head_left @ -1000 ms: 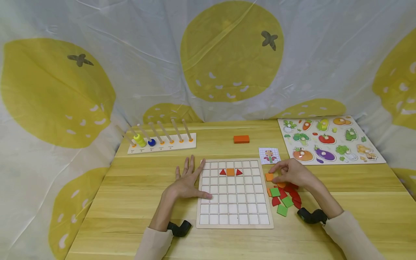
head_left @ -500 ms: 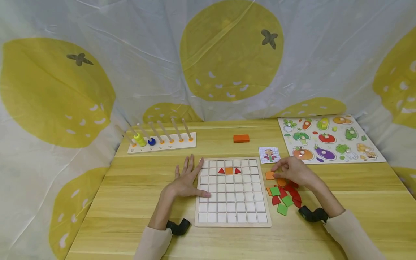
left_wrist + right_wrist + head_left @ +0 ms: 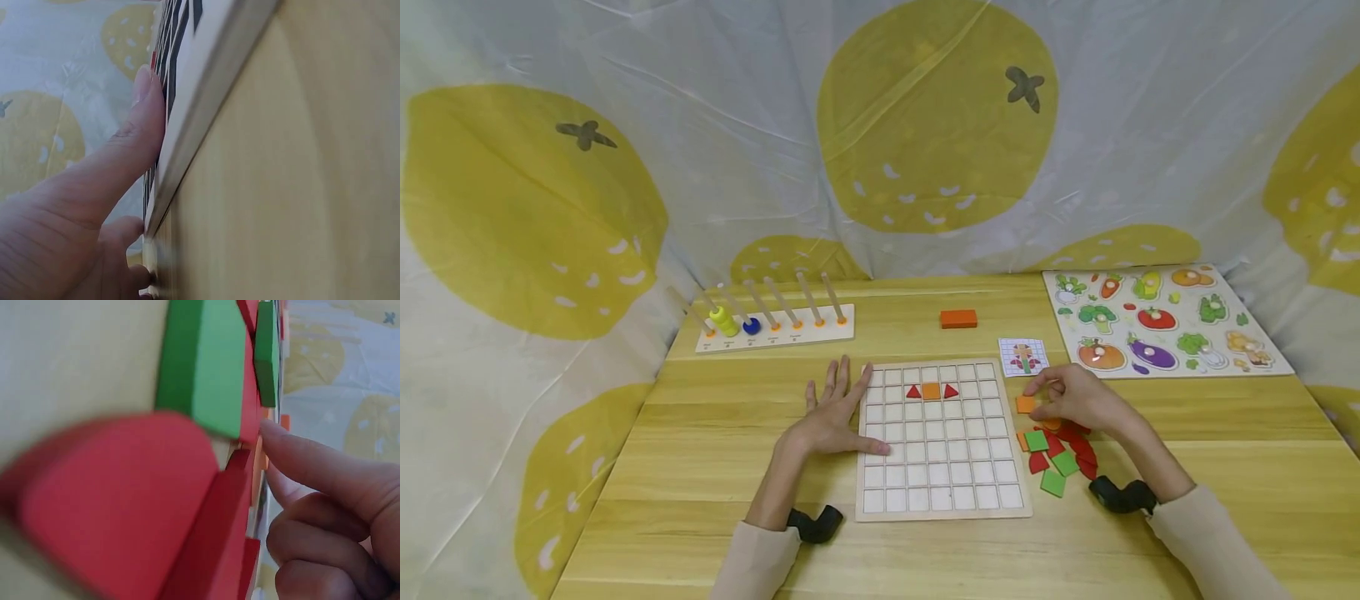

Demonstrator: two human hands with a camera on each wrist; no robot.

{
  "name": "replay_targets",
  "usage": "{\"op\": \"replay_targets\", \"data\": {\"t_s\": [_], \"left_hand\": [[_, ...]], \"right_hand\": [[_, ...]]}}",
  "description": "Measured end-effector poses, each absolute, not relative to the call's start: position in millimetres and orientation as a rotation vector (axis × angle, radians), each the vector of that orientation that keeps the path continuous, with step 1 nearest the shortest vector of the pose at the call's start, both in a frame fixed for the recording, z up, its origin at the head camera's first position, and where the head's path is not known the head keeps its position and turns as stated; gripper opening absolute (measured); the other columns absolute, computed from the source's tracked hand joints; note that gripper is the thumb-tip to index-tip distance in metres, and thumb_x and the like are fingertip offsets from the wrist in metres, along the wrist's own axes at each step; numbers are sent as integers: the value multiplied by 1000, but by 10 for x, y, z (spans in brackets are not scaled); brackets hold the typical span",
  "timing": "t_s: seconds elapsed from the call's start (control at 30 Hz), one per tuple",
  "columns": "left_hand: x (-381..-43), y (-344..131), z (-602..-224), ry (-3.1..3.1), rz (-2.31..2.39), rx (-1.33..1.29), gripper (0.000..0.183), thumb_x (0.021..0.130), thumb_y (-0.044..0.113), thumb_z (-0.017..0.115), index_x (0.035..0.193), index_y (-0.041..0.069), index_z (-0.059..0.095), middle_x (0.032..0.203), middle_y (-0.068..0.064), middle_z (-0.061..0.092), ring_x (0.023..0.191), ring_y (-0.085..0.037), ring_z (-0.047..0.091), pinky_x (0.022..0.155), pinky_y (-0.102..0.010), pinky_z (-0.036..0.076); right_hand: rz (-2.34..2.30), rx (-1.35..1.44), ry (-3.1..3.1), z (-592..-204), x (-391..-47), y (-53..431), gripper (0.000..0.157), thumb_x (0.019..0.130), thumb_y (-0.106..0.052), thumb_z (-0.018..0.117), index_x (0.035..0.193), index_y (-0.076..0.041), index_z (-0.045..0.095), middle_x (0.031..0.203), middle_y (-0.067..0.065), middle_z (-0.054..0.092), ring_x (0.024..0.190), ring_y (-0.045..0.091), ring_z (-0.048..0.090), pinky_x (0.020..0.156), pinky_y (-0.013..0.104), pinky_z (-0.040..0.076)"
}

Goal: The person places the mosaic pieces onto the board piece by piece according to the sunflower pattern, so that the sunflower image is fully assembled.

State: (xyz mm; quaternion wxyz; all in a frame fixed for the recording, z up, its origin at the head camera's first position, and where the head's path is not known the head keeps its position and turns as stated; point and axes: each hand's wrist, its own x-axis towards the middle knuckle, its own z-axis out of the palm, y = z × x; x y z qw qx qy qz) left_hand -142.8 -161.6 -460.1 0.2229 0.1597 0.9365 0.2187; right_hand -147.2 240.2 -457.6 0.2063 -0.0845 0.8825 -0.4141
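My left hand (image 3: 829, 421) lies with fingers spread at the left edge of a wooden grid board (image 3: 917, 512), its thumb resting on the board's face. In the left wrist view the thumb (image 3: 128, 140) presses along the board's rim. On the board, an orange square tile (image 3: 931, 391) sits between two red triangle tiles (image 3: 913, 392). To the right of the board, my right hand (image 3: 1078, 400) pinches another orange square tile (image 3: 1025, 404) between thumb and index finger. Below that hand lie loose green square tiles (image 3: 1053, 483) and red curved tiles (image 3: 1085, 458), partly overlapping.
A pattern card (image 3: 1023, 357) lies above the right hand, touching distance from a vegetable puzzle board (image 3: 1172, 367). Behind the grid board is an orange block (image 3: 958, 319). A peg counting stand (image 3: 812, 334) with yellow and blue beads stands back left. Patterned cloth hangs behind.
Both hands stay almost where they were. The right fingertips and the orange square tile shift only slightly; the grid board moves a little under the left hand.
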Motion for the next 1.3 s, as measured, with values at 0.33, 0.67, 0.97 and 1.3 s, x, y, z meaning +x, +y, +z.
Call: {"op": "replay_targets", "data": {"t_s": [0.33, 0.67, 0.97, 1.3], "left_hand": [[-1429, -1585, -4602, 2590, 599, 411, 132, 75, 60, 87, 168, 22, 0, 169, -20, -27, 158, -39, -25, 121, -73, -15], [-1439, -1590, -4609, 2592, 591, 424, 132, 75, 60, 87, 168, 22, 1, 169, -20, -26, 158, -40, -24, 120, -74, -13], [-1437, -1607, -4615, 2589, 597, 430, 133, 75, 61, 85, 168, 23, -2, 169, -20, -28, 158, -39, -26, 120, -74, -15], [-1419, -1624, -4599, 2576, 666, 460, 136, 73, 65, 85, 168, 20, 0, 169, -21, -27, 157, -41, -26, 119, -74, -17]], "right_hand": [[-1177, -403, 2497, -4527, -1482, 2233, 26, 91, -16, 80, 110, 0, 73, 65, -4, 37, 56, 7, 33, 52, 23, 29], [-1209, -453, 2490, -4536, -1537, 1601, 20, 85, -16, 86, 103, -9, 79, 63, -3, 34, 60, 13, 30, 56, 24, 27], [-1267, -356, 2464, -4610, -1557, 1543, 19, 82, -10, 87, 101, -12, 82, 60, -3, 30, 58, 15, 28, 55, 25, 24], [-1275, -327, 2453, -4612, -1564, 1532, 19, 81, -9, 87, 100, -12, 84, 55, -4, 30, 55, 14, 25, 55, 23, 23]]}}
